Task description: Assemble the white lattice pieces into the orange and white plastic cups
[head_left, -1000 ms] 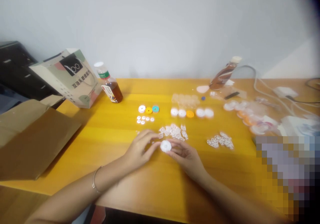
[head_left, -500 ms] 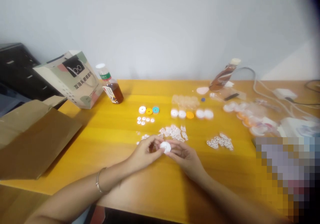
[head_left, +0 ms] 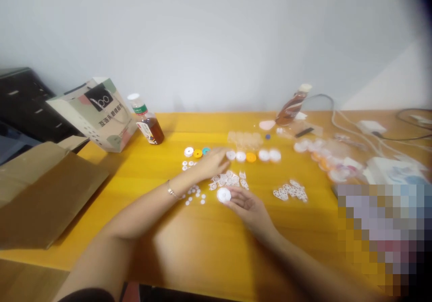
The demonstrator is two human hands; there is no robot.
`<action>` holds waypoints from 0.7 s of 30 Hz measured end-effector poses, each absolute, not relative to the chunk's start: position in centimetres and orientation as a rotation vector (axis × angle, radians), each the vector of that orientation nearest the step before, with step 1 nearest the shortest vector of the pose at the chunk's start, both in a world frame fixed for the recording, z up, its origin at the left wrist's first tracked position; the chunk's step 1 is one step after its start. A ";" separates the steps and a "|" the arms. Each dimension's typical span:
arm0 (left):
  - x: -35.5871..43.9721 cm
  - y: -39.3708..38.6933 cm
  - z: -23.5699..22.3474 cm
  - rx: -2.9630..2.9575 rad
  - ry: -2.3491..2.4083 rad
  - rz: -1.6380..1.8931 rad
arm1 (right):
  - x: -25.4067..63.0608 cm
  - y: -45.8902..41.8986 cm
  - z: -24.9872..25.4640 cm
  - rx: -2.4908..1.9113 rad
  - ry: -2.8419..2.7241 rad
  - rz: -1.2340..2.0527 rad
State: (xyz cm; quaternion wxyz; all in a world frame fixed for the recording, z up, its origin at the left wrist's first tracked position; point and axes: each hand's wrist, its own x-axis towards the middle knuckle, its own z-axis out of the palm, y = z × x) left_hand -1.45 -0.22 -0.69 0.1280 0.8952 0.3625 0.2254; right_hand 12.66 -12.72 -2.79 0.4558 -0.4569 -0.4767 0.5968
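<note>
My right hand pinches a white round plastic disc, with a raised centre, between thumb and fingers above the table. My left hand reaches forward, its thumb and fingers apart at the left edge of a white disc. That disc belongs to a row with another white disc, an orange disc and further white ones. Under and beside my left hand lie white openwork pieces and small white buttons. A white, a yellow and a teal disc stand behind my left wrist.
More openwork pieces form a pile on the right. Clear packaging lies behind the row. Two drink bottles, a paper bag, a cardboard box and cables surround the work area.
My left hand has let go of the white disc and moved forward to the row of discs. My right hand keeps holding the disc. The view has shifted slightly.
</note>
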 end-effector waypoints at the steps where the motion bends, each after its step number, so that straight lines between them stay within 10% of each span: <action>1: -0.7 0.4 -1.0 2.632 1.061 0.615 | 12.7 -12.7 -2.8 -1.126 -1.164 1.465; 21: 5.2 2.5 -2.3 2.722 0.939 0.482 | 12.7 -12.7 -3.1 -1.142 -1.180 1.435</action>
